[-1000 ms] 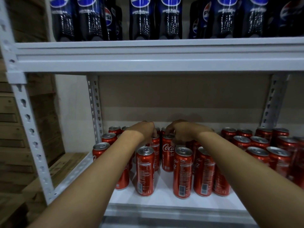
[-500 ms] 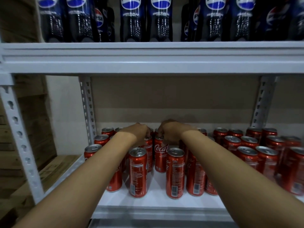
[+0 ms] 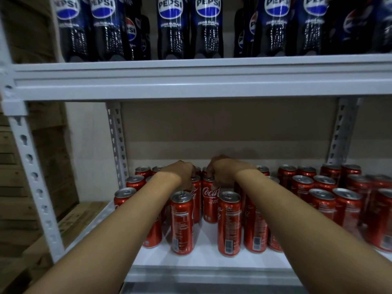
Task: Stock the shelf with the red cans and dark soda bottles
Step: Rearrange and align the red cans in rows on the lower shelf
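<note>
Little has shifted since earlier: your left hand (image 3: 184, 174) and right hand (image 3: 220, 172) stay curled, apparently grasping mid-row red cans (image 3: 209, 200) by their tops; dark soda bottles (image 3: 209, 26) stand shelved above.

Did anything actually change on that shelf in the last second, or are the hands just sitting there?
Hardly anything. The left hand and right hand stay curled over the tops of the middle red cans; none visibly moved. Only the camera shifted. The soda bottles above are unchanged.
</note>
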